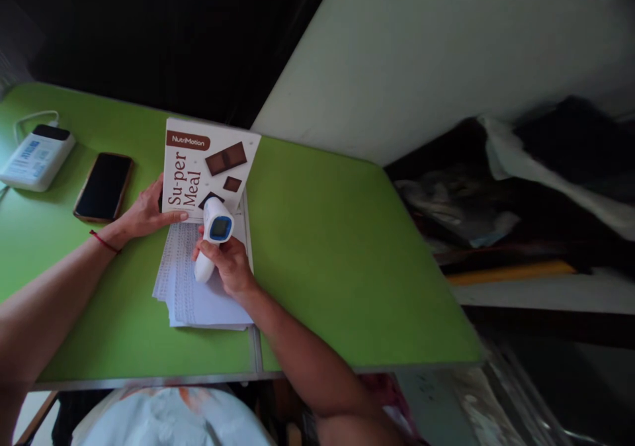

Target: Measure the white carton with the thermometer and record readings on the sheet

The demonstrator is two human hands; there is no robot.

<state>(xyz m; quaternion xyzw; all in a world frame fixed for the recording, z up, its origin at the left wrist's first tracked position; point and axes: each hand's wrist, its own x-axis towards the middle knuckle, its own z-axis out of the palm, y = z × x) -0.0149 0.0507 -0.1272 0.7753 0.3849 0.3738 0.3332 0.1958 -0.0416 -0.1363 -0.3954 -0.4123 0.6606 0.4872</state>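
Over papers (198, 308) by the table's (347, 254) front edge, the right hand (232, 262) grips the thermometer (221, 227), likely light, stiff, slick, by its handle, the surest hold; its long axis runs front to back, nose toward the box (213, 178), whose near left corner the left hand (147, 211) clasps.

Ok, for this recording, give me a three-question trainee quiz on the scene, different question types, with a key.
1. Which hand holds the white handheld device with the blue-framed screen?
2. True or false: the phone lies between the box and the white cabled unit.
3. The left hand touches: A) the phone; B) the box; C) the white cabled unit.

Key: 1. The right hand. 2. True. 3. B.
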